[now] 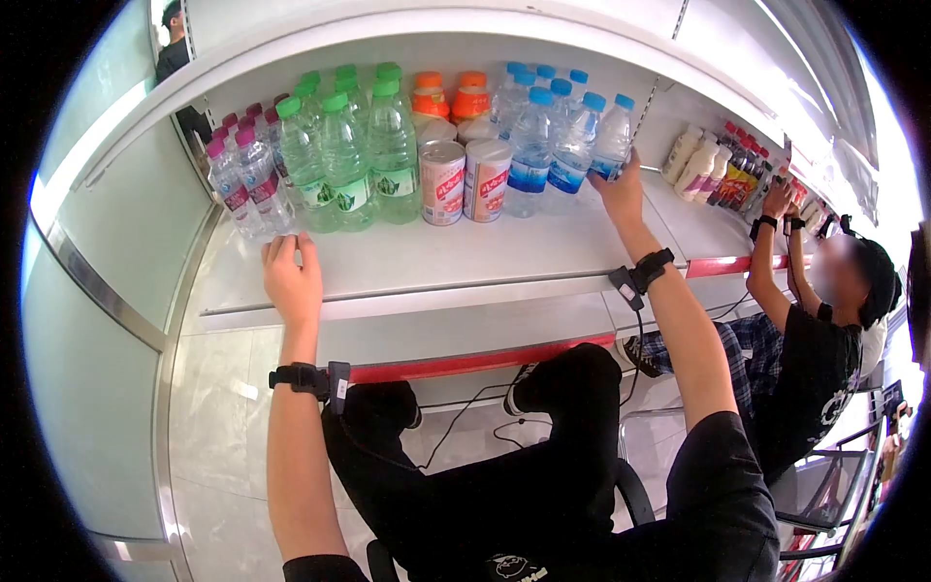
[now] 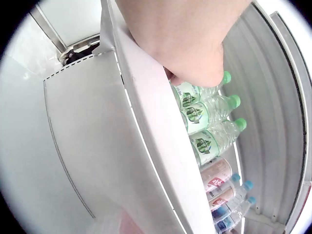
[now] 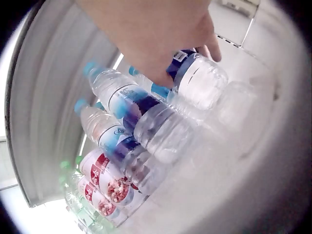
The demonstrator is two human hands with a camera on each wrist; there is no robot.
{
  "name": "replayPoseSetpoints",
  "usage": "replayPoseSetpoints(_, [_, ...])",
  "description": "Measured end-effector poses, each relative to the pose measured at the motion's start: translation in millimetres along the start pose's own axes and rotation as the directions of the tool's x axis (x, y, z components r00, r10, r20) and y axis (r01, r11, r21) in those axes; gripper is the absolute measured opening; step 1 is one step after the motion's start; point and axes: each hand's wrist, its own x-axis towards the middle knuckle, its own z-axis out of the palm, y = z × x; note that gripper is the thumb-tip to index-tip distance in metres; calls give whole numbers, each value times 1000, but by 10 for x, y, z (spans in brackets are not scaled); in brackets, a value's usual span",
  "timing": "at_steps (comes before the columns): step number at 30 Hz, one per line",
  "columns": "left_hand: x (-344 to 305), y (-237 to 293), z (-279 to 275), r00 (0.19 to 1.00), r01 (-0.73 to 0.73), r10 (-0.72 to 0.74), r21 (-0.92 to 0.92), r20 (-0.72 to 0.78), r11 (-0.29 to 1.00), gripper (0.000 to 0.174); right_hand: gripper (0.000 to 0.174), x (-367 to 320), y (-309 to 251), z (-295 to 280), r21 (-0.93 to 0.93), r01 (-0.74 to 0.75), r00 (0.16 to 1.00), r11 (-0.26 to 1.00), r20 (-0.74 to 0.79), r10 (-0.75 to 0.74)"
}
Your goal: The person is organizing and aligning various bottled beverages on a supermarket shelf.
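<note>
My right hand [image 1: 623,199] grips a blue-capped water bottle [image 1: 613,136] at the right end of the blue-capped group. In the right wrist view, fingers curl round that bottle [image 3: 201,83], its base facing the camera, beside other blue-capped bottles [image 3: 141,109]. My left hand [image 1: 294,276] rests at the shelf's front edge with fingers loosely bent and nothing held, in front of the green-capped bottles [image 1: 346,160]. The left wrist view shows the back of this hand [image 2: 185,44]; its fingertips are mostly hidden.
Two cans [image 1: 443,184] stand between the green-capped and blue-capped bottles, with orange-capped bottles [image 1: 430,95] behind. Purple-capped bottles [image 1: 233,189] stand at the left end. Another shelf board hangs above. To the right, a seated person [image 1: 810,364] reaches toward shelved bottles [image 1: 698,170].
</note>
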Motion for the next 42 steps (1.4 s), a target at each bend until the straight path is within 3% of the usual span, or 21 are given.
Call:
replayPoseSetpoints(1, [-2,8,-7,1000,1,-1,0,2,1000,20,79,20,62,13,-1,-1,1000,1000,2,1])
replayPoseSetpoints(3, [2,26,-13,1000,-28,28,0,-6,1000,19,82,136,188,8,-57,-76,984,995,155,84])
replayPoseSetpoints(10, [8,-8,3,1000,-15,15,-39,20,999,20,84,583,513,195,-168,-153,978,974,118,174])
replayPoseSetpoints(12, [7,-8,-14,999,-35,36,-74,12,997,19,82,754,588,357,-298,-189,975,936,56,215])
replayPoseSetpoints(14, [13,5,-24,1000,-27,28,-70,13,997,18,71,841,610,476,-275,-178,977,945,65,203])
replayPoseSetpoints(16, [17,-17,-23,999,-23,25,-71,20,997,18,56,1068,901,678,-392,-111,986,913,75,152])
replayPoseSetpoints(17, [17,-29,-25,999,-21,24,-76,35,997,15,46,1604,2264,1346,91,-92,995,992,43,89])
replayPoseSetpoints(18, [12,-39,-30,998,-18,23,-81,53,997,13,46,1616,2297,1369,88,-96,994,991,52,92])
replayPoseSetpoints(20, [16,-26,-47,998,-14,18,-81,55,997,12,41,1612,2361,1376,280,-78,996,957,70,61])
replayPoseSetpoints(21, [16,-14,-44,999,-17,21,-86,47,996,11,45,1666,2516,1407,251,-26,998,968,70,8])
replayPoseSetpoints(24, [14,-9,-38,999,9,-6,-119,33,993,11,57,1082,1091,722,-208,-105,983,972,125,132])
replayPoseSetpoints(28, [20,22,-55,999,25,-22,-106,35,994,10,70,1129,1028,633,-271,9,979,962,197,47])
replayPoseSetpoints(31, [12,15,-42,1000,16,-13,-103,27,995,10,70,1194,954,594,-108,21,995,994,95,-11])
replayPoseSetpoints(33, [6,-11,-27,1000,-12,13,-92,14,996,14,68,1313,845,512,-36,130,988,991,-79,-132])
replayPoseSetpoints(34, [8,-17,-22,1000,-11,13,-96,14,995,14,68,1339,712,427,-39,130,988,991,-80,-133])
replayPoseSetpoints(36, [0,-32,-25,1000,-21,22,-85,10,996,13,70,1374,323,260,-252,413,882,875,-126,-453])
replayPoseSetpoints(37, [-3,-43,-24,1000,-18,19,-83,10,996,13,70,1404,211,263,-251,415,882,875,-124,-454])
replayPoseSetpoints(39, [1,-60,-9,999,-54,53,-85,-8,995,13,68,1479,21,314,-485,471,836,737,-21,-548])
replayPoseSetpoints(40, [3,-50,-16,999,-54,53,-84,-7,995,13,68,1517,-35,368,-484,471,836,737,-21,-548])
replayPoseSetpoints(41, [8,-29,-29,1000,-21,23,-98,19,995,13,54,1560,-102,433,-336,307,945,890,-4,-328])
replayPoseSetpoints(42, [12,-15,-43,999,12,-8,-109,43,994,13,42,1631,-155,508,-185,103,994,977,53,-95])
